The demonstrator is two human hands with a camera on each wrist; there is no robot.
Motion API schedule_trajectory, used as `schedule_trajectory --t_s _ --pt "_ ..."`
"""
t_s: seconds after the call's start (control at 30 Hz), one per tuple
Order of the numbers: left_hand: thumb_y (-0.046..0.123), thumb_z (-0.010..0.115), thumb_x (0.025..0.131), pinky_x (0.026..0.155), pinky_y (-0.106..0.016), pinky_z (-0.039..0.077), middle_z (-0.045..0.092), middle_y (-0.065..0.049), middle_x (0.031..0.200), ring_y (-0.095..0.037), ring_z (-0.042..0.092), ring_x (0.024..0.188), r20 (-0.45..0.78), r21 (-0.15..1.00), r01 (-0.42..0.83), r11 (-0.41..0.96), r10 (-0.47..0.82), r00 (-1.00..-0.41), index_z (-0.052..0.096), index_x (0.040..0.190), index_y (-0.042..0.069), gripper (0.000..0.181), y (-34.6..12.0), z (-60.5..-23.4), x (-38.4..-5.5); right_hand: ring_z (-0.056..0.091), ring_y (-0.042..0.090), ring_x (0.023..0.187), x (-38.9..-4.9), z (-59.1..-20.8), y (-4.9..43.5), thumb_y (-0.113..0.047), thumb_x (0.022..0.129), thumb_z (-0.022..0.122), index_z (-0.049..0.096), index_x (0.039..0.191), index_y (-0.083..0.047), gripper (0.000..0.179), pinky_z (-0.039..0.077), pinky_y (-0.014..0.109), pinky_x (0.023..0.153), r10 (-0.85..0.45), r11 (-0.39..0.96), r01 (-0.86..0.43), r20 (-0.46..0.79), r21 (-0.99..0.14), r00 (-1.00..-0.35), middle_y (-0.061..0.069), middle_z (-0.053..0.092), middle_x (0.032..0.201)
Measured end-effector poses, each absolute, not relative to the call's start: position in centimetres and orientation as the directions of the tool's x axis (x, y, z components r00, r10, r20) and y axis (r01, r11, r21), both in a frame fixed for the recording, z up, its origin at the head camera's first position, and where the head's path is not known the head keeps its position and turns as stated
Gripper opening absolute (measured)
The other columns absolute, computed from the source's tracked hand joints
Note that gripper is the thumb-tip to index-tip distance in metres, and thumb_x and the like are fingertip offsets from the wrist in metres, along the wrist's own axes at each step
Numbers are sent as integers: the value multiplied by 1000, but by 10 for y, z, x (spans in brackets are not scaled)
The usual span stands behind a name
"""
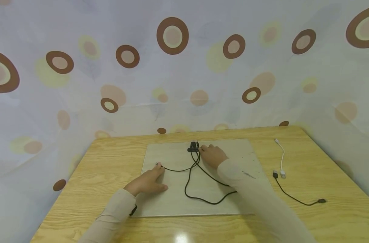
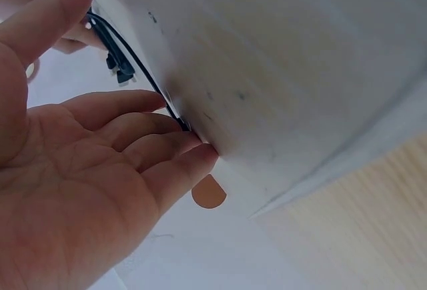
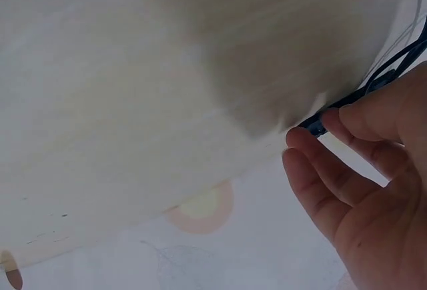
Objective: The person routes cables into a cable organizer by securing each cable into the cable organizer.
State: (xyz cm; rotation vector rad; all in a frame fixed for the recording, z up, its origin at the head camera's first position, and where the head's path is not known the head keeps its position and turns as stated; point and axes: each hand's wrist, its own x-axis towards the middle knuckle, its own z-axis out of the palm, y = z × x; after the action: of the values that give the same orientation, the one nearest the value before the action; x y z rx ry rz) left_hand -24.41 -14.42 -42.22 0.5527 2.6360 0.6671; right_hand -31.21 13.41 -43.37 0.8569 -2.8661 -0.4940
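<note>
On the pale board (image 1: 175,202), my right hand (image 1: 213,156) pinches the right end of a small black bar-shaped cable holder (image 1: 189,149). In the right wrist view, the dark bar (image 3: 350,100) shows at the thumb and fingertips. Black plugs (image 1: 193,144) stand at the holder, and black cables (image 1: 188,184) run from it across the board in loops. My left hand (image 1: 148,182) rests on the board's left part with fingers extended. Its fingertips touch the far end of one black cable (image 2: 137,57) against the board, and the palm is bare.
To the right on the wooden table (image 1: 333,168) lie a short white USB cable (image 1: 283,156) and a short black USB cable (image 1: 293,198). A wall sheet (image 1: 199,74) with printed circles rises behind the table and along both sides.
</note>
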Motion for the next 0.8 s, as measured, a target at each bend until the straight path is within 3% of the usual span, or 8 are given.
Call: schedule_trajectory --t_s 0.2,0.5,0.8 --pt "26 71 88 112 -59 19 10 -28 155 -47 17 140 -251 511 278 813 450 -857 31 145 -7 77 -143 -422 -244 60 30 101 -308 -429 130 -7 94 61 58 128 -7 35 56 38 75 -513 815 -478 22 327 -858 10 59 122" --pt "25 71 88 113 -57 18 9 -30 154 -44 15 142 -239 528 297 796 474 -847 30 145 -9 78 -143 -421 -241 62 31 96 -305 -421 131 -7 94 59 47 141 -28 52 53 43 78 -392 845 -367 -15 388 -920 10 67 106" --pt "27 70 89 114 -56 17 6 -28 155 -45 14 142 -266 546 268 793 468 -843 27 147 -7 80 -145 -420 -243 62 29 92 -304 -418 131 -7 96 55 44 143 -36 56 53 41 75 -349 850 -328 -24 412 -937 8 62 116"
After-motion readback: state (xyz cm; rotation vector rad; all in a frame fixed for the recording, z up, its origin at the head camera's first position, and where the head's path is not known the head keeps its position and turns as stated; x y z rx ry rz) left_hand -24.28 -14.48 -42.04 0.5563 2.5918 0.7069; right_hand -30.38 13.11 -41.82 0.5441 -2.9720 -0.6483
